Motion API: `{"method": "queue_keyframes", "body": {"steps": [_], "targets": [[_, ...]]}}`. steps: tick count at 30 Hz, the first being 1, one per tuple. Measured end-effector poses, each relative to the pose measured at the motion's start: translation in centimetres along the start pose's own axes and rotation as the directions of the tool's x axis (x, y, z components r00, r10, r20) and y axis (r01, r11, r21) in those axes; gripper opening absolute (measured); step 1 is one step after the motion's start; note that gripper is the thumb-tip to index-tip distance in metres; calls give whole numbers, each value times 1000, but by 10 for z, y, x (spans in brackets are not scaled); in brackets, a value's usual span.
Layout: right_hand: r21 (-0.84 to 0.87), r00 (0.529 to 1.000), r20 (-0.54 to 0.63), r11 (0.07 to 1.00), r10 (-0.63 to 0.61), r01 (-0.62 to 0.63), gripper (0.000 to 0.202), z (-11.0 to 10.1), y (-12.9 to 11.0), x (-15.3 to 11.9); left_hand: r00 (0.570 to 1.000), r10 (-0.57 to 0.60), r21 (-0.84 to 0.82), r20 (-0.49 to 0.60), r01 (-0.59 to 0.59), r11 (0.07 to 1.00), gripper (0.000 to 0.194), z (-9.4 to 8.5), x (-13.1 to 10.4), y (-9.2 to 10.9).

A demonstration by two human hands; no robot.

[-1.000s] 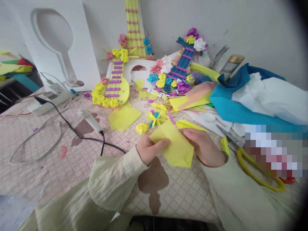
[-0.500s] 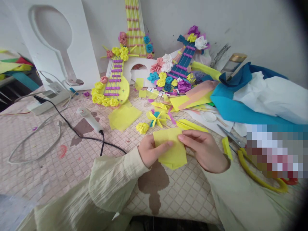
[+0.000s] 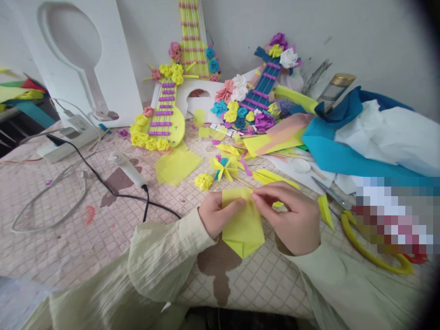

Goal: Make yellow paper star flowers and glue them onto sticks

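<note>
Between my hands is a piece of yellow crepe-like paper [image 3: 243,229], its lower end folded to a point. My left hand [image 3: 218,215] grips its left side, thumb lying across the front and fingers behind. At the upper right edge, my right hand [image 3: 292,211] pinches the paper between thumb and index finger. Just beyond the paper lie a yellow paper flower [image 3: 203,182] and a yellow and blue star-shaped folded piece [image 3: 224,168]. A yellow sheet [image 3: 177,167] rests to their left.
A white glue gun [image 3: 128,169] with a black cord lies on the left, near a power strip [image 3: 68,144]. Flower-trimmed paper instruments [image 3: 177,123] lean at the back. Scissors with yellow handles [image 3: 364,247] lie on the right, below blue paper [image 3: 333,146].
My right hand has turned and now pinches the paper's upper right edge. The paper's pointed lower end hangs further down toward me. My left hand keeps its hold.
</note>
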State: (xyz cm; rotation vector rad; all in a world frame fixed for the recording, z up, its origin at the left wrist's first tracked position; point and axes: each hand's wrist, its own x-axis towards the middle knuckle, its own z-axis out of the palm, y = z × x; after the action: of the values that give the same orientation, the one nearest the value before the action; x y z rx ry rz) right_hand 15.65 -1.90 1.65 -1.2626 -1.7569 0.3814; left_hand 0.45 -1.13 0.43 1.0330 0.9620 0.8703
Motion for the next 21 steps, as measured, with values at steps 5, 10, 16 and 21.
{"method": "queue_keyframes", "body": {"steps": [5,10,16,21], "targets": [[-61,983,-2,981,-184,183,13,3,1,-2,999,-3,50,-47,5,999,20,-1,1,-2],[-101,962,16,956,-274,274,14,5,2,-2,997,40,64,-59,-36,997,17,-1,2,-2],[-21,967,76,969,-245,247,14,5,2,-1,995,81,43,-55,-79,996,21,-1,3,0],[170,983,118,978,-140,119,15,1,0,2,994,104,15,19,-104,994,21,-1,2,0]]}}
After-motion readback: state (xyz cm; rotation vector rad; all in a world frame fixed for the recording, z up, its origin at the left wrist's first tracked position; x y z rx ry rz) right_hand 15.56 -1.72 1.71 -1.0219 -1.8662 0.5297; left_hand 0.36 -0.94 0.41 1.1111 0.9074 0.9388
